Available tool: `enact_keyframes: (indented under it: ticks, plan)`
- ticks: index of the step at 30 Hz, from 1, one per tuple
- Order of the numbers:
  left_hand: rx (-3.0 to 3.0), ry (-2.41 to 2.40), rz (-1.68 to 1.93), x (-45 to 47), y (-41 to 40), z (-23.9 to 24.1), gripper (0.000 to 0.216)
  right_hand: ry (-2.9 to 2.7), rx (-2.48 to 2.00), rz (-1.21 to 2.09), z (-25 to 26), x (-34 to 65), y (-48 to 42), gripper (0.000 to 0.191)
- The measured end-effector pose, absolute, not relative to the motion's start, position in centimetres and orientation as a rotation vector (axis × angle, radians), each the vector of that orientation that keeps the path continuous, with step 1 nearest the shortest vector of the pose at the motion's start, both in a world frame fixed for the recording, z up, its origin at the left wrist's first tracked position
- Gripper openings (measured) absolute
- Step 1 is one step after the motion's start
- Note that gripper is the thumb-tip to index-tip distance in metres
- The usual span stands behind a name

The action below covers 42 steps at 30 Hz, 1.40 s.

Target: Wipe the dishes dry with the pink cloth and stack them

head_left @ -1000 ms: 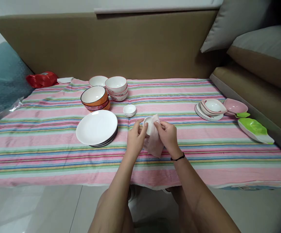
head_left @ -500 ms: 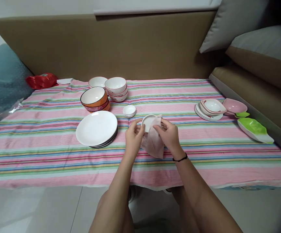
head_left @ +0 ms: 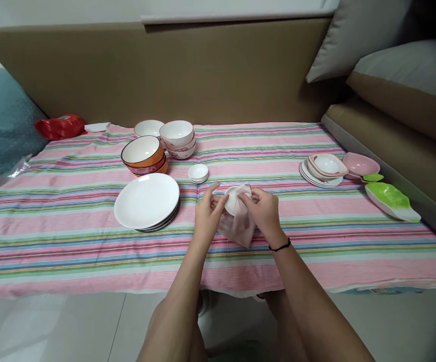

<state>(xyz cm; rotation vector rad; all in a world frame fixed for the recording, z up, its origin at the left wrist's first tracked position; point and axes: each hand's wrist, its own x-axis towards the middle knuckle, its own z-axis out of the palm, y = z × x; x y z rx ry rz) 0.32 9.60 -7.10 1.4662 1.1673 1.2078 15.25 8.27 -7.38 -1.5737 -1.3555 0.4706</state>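
A small white dish (head_left: 231, 201) is held between my two hands, above the striped cloth. The thumb and fingers of my left hand (head_left: 209, 211) grip its left edge, with the index finger lifted away. My right hand (head_left: 262, 205) pinches a pale pink wiping cloth (head_left: 240, 226) over the right side of the dish; the cloth hangs down below it and hides part of it. Just beyond my left hand stands a short stack of small white dishes (head_left: 198, 173).
Large white plates (head_left: 148, 201) are piled at left, with orange bowls (head_left: 142, 152) and white bowls (head_left: 177, 133) behind. At right lie pink-rimmed bowls (head_left: 328, 165), a pink dish (head_left: 361, 164) and a green leaf-shaped dish (head_left: 391, 201). The striped tablecloth (head_left: 89, 241) ends at the near edge.
My right hand has shifted the pink cloth over the dish, covering more of its right side. The left index finger has lifted from the rim. The view has moved slightly.
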Motion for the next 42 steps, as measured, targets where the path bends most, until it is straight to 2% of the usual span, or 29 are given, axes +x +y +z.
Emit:
enact_keyframes:
  ticks: [2,4,9,14,20,27,31,33,35,40,42]
  plan:
    - [1.326,1.123,1.235,0.67,9.56,-7.29,0.053,-1.337,-1.641,0.364,-7.42,15.21,8.32,0.042]
    - [1.250,1.077,1.231,1.02,9.51,-7.44,0.054,-1.342,-1.666,0.272,-7.43,15.20,8.37,0.043]
    - [1.318,1.013,1.244,1.21,9.66,-7.20,0.028,-1.384,-1.596,0.403,-7.31,15.39,8.41,0.020]
    - [1.298,1.051,1.175,1.04,9.62,-6.76,0.033,-1.348,-1.656,0.432,-7.05,15.38,8.25,0.045]
    - [1.143,0.982,1.144,1.23,9.72,-7.50,0.038,-1.333,-1.607,0.443,-7.40,15.35,8.39,0.031]
    - [1.255,1.088,1.118,0.61,9.89,-7.01,0.035,-1.316,-1.655,0.429,-7.03,15.12,8.23,0.049]
    - [1.166,0.990,1.220,0.83,9.95,-7.26,0.045,-1.286,-1.607,0.539,-7.31,15.09,8.39,0.035]
    - [1.201,0.971,1.277,0.84,10.05,-7.31,0.038,-1.285,-1.564,0.567,-7.32,15.07,8.41,0.025]
    - [1.281,0.994,1.286,0.76,10.06,-7.15,0.031,-1.279,-1.551,0.542,-7.15,15.06,8.35,0.024]
    - [1.320,1.065,1.200,0.79,9.65,-6.64,0.033,-1.241,-1.615,0.462,-6.78,15.15,8.31,0.046]
    - [1.212,1.047,1.184,0.99,9.51,-6.73,0.042,-1.217,-1.617,0.490,-6.96,15.23,8.44,0.046]
